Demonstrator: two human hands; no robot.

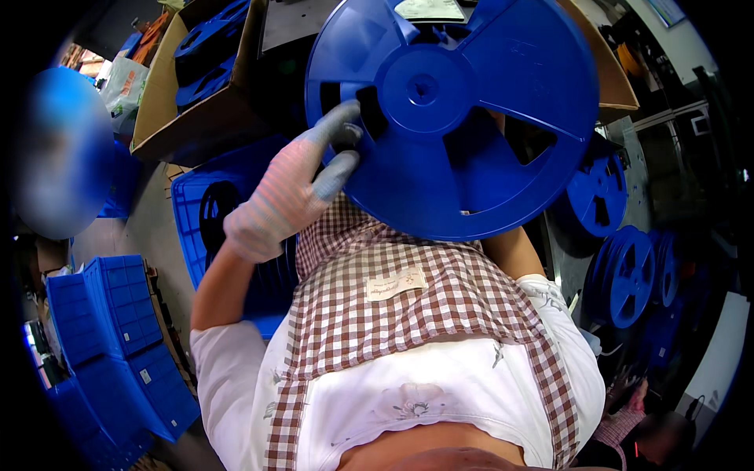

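A large blue plastic reel (424, 173) with a round hub and cut-out windows is raised in front of my apron. My left hand (287, 188), in a pale striped glove with grey fingertips, is at the reel's left side. Its fingers are apart, and their tips lie over the rim and a window; whether they press on it I cannot tell. My right forearm (514, 253) runs up behind the reel, which hides nearly all of that hand. Only a sliver of skin shows through a window, so its grip is hidden.
A cardboard box (184, 118) with blue reels stands at upper left. Below it, a blue crate (182, 212) holds dark reels. Blue bins (118, 306) are stacked at far left. More blue reels (628, 275) stand at right. A person (628, 420) is at lower right.
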